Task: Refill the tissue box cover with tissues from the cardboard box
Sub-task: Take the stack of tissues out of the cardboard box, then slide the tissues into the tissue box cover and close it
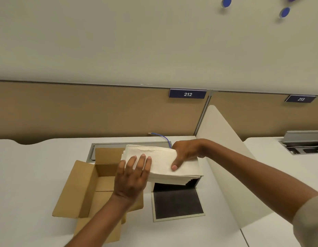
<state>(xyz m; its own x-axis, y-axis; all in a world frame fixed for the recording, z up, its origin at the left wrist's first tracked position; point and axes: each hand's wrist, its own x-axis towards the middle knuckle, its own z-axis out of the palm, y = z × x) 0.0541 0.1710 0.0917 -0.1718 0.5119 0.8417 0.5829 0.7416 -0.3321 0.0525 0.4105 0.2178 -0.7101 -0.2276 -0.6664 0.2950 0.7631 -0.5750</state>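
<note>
A thick stack of white tissues (161, 158) is held level between both hands, above the open tissue box cover (195, 181). My left hand (132, 172) presses flat on the stack's left end, fingers spread on top. My right hand (185, 154) grips the right end, thumb on top. The cover is grey with a dark inside; its flap (177, 204) lies open flat on the desk towards me. The brown cardboard box (87, 186) stands open to the left, flaps spread; its visible inside looks bare. Most of the cover is hidden under the stack.
All this sits on a white desk (30, 175). A white divider panel (226, 157) rises close on the right of the cover. Behind are a grey cable tray (119, 145) with a blue cable (166, 139) and a tan partition labelled 212.
</note>
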